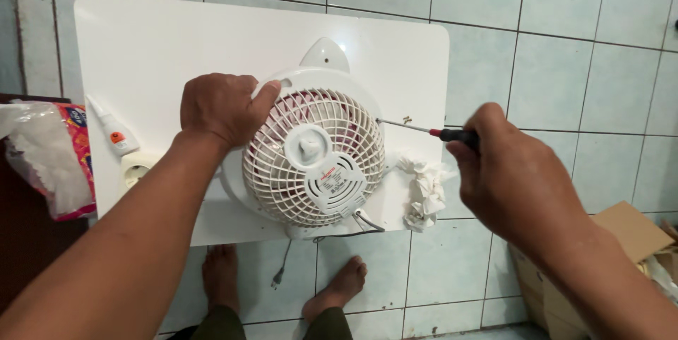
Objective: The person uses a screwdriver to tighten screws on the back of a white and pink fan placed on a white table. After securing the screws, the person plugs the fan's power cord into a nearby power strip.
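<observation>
A small white fan [314, 160] lies with its rear grille up on a white board [162, 43]. My left hand [220, 108] presses on the fan's upper left rim. My right hand [508, 170] grips a screwdriver [424, 129] with a red and black handle. Its metal tip touches the grille's right edge. The fan's grey cord [282, 269] hangs from the lower edge toward the floor.
A crumpled white tissue [424, 192] lies right of the fan, a small glue tube [113, 132] and a round white piece [138, 167] at the left. A plastic bag [46, 156] sits far left, a cardboard box [628, 234] lower right. My bare feet [282, 283] stand on the tiled floor.
</observation>
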